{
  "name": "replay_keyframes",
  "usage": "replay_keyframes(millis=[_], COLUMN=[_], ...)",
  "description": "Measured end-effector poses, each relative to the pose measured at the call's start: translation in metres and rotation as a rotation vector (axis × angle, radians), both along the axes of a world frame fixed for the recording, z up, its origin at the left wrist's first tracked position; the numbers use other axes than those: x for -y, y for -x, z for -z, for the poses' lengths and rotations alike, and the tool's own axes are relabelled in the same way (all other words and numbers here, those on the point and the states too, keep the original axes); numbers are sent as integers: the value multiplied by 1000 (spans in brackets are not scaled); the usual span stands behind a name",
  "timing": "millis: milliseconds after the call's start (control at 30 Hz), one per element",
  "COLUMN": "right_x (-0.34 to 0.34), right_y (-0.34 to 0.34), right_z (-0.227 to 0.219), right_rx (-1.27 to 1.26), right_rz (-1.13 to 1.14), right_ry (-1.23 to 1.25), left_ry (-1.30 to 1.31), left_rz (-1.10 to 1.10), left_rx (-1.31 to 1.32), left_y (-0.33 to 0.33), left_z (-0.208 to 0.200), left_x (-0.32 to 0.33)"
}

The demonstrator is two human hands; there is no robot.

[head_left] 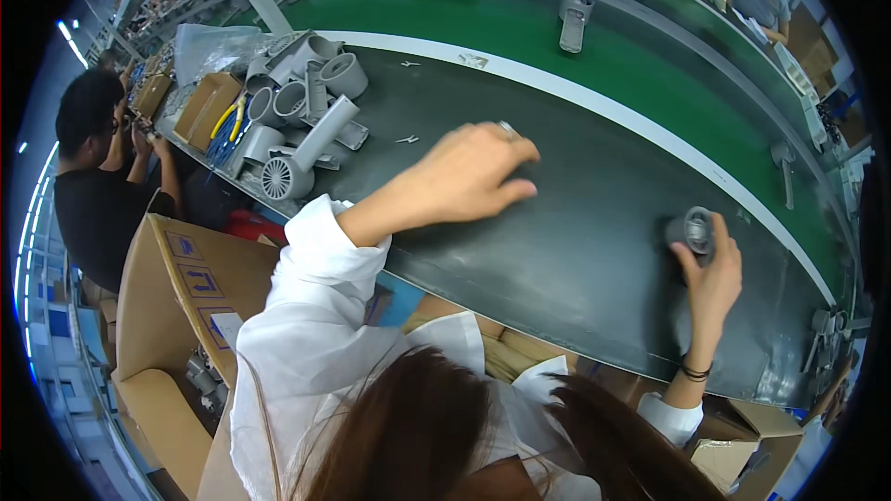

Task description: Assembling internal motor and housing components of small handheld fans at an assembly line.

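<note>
My right hand (pixel 715 278) grips a grey cylindrical housing (pixel 694 232) over the right part of the dark work table (pixel 548 269). The housing's round opening faces up, and a lighter part shows inside it. Above the middle of the table is my left hand (pixel 478 172), thumb and fingers apart, with nothing in it. Left of that hand lies a pile of grey plastic housings (pixel 311 107), some round and hollow. One long-handled housing (pixel 292 167) has a spoked grille at its end. Small pale clips (pixel 406 139) lie between the pile and my left hand.
Beyond a white edge strip (pixel 594 97), a green conveyor belt (pixel 501 23) carries spaced grey housings (pixel 574 23). A small carton (pixel 209 109) and yellow-handled pliers (pixel 227 119) sit by the pile. Large cardboard box (pixel 176 315) at lower left; co-worker (pixel 97 167) at left.
</note>
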State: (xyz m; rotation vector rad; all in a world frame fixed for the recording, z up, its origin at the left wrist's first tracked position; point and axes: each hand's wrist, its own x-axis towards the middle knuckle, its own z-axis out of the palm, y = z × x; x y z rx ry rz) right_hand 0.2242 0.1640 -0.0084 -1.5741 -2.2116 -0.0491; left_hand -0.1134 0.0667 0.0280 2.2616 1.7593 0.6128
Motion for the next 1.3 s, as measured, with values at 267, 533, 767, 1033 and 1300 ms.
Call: replay_keyframes(millis=[267,533,767,1033,1300], right_x=[21,25,25,22,21], right_y=[33,29,17,15,8], right_z=[5,6,8,3,-1], right_rx=[-56,-143,-228,-368,-419], right_rz=[-146,-182,-215,-326,-367], right_ry=[-38,-30,8,82,202], left_ry=[-176,-266,-786,-384,4], left_rz=[-912,-974,-684,96,-265], left_rx=[-674,-454,415,2171,2787], left_y=[93,121,80,66,19], left_z=[-11,14,-50,0,42], left_x=[36,45,61,40,22])
